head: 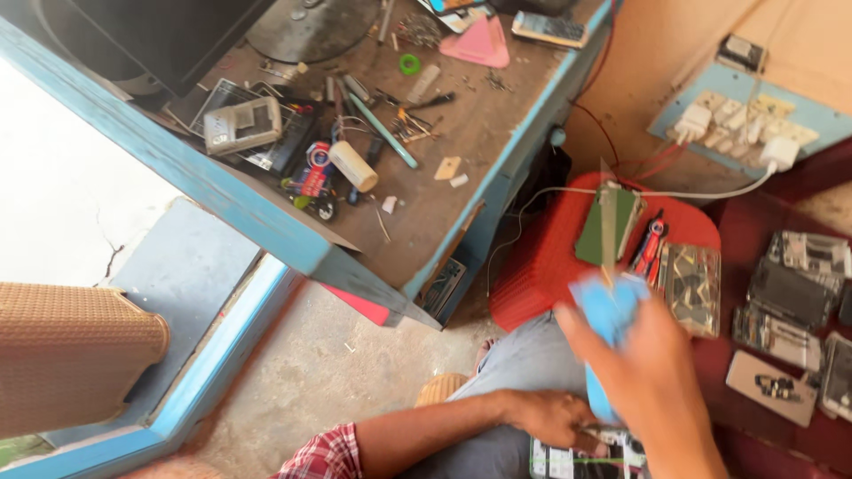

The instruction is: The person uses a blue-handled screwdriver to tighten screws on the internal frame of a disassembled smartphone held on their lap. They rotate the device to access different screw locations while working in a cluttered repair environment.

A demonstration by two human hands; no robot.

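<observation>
Two hands [652, 372] [555, 417], one red stool [532, 275]

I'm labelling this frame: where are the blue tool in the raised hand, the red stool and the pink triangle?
blue tool [609, 310], head view, its wide upper end.
red stool [541, 266], head view, its left side.
pink triangle [479, 43], head view, its middle.

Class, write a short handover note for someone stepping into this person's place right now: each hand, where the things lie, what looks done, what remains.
Right hand: raised, gripping a blurred light-blue plastic tool.
Left hand: low at the lap, resting on an opened phone with its circuit board showing.
Nearby: red plastic stool carrying a green board and red-handled tools; more dismantled phones to the right.
Done: the phone appears opened.
Left: cannot tell from this view.
</observation>
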